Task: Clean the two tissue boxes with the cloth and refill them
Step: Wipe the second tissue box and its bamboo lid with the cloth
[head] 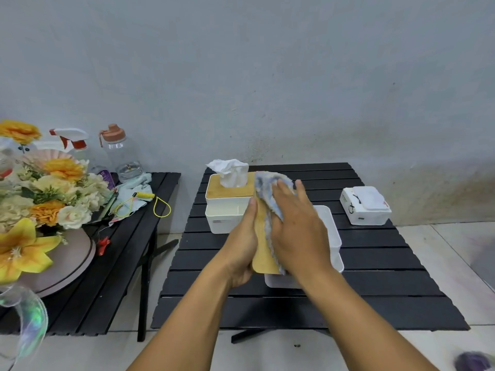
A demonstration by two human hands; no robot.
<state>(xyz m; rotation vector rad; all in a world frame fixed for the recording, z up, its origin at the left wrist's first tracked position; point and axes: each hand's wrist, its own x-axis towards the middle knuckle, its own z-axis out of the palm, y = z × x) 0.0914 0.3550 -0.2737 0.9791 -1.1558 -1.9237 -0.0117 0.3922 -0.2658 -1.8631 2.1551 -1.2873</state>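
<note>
Right now I am watching the left hand (242, 245) gripping the wooden lid (261, 253) by its left edge, fingers curling round it, just above the open white box (330, 231) on the black slatted table (375, 277). The right hand (297, 226) is pressing the cloth (265, 183) onto the lid with straight fingers. Behind them the second tissue box (227, 199) is standing lidded, and the tissue pack (365, 206) is lying well apart at the right.

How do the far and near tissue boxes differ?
The far tissue box has its wooden lid on, tissue sticking out; the near tissue box is open, lid off. The far box's lid sits flat; the near box's lid is gripped by the left hand, the right hand pressing the cloth on it. Both are white.
</note>
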